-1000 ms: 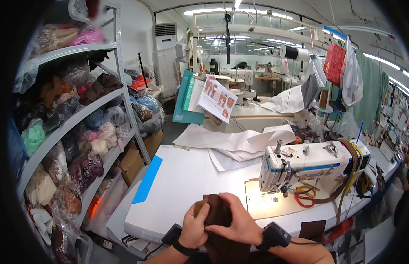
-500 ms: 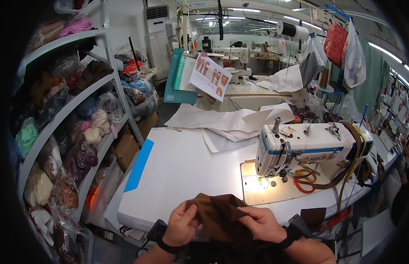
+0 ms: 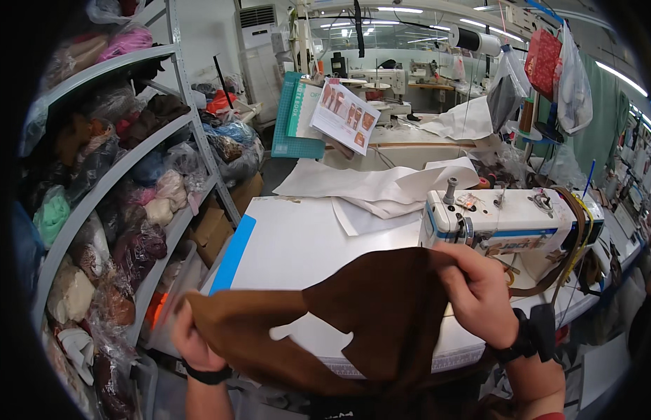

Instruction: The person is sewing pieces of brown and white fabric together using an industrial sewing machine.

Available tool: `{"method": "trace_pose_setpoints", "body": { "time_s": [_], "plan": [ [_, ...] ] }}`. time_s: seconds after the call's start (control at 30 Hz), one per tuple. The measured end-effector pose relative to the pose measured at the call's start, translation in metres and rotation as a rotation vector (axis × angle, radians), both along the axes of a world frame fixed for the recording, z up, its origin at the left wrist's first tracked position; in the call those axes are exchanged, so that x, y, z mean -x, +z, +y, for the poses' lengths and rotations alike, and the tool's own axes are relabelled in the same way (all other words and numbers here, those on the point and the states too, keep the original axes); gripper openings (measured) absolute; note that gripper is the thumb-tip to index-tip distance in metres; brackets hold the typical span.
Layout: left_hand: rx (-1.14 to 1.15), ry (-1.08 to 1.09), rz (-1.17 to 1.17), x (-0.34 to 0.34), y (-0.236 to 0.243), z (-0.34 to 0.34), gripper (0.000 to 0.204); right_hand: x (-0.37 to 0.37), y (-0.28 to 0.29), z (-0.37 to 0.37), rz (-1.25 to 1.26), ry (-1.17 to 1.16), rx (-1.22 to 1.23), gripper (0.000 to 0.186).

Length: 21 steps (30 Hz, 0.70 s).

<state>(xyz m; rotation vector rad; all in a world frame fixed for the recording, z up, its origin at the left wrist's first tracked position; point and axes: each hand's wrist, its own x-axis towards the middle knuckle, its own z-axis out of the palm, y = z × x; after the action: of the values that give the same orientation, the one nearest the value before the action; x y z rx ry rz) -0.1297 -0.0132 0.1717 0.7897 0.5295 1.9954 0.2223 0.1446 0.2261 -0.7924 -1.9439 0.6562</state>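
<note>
A piece of fabric [image 3: 381,301], lighter brown on the left and dark brown on the right, is stretched in the air between my hands, above the table's front edge. An irregular opening in its middle lets the white tabletop show through. My left hand [image 3: 197,343], slightly blurred, grips the lighter end. At the upper right corner of the dark part, my right hand [image 3: 477,290] pinches the cloth between thumb and fingers, in front of the sewing machine [image 3: 511,222]. The fabric's lower part hangs toward me, and its end is hard to make out.
White sheets [image 3: 374,183] lie at the back of the sewing table [image 3: 304,245]. Metal shelves [image 3: 119,164] with bagged fabrics stand at the left. Behind the table are a green notebook [image 3: 297,115] and a printed sheet [image 3: 345,117]. Plastic bags [image 3: 574,87] hang at the right.
My hands have moved far apart and the right one has risen. The bunched brown fabric is now spread wide, showing its opening and covering the machine's needle area. The view has shifted slightly.
</note>
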Motion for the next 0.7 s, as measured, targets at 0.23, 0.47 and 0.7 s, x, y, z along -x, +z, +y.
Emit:
{"method": "trace_pose_setpoints", "body": {
  "time_s": [0.23, 0.47, 0.7],
  "plan": [
    [-0.316, -0.191, 0.766, -0.072, 0.044, 0.035, 0.021, 0.082, 0.014, 0.022, 0.716, 0.906, 0.843, 0.02],
    [-0.164, -0.222, 1.205, -0.077, 0.09, 0.097, 0.085, 0.094, 0.015, 0.02, 0.716, 1.035, 1.058, 0.02],
    [0.145, 0.124, 1.116, -0.073, 0.107, 0.105, 0.028, 0.07, -0.008, -0.003, 0.62, 0.601, 0.593, 0.063]
  ]
}}
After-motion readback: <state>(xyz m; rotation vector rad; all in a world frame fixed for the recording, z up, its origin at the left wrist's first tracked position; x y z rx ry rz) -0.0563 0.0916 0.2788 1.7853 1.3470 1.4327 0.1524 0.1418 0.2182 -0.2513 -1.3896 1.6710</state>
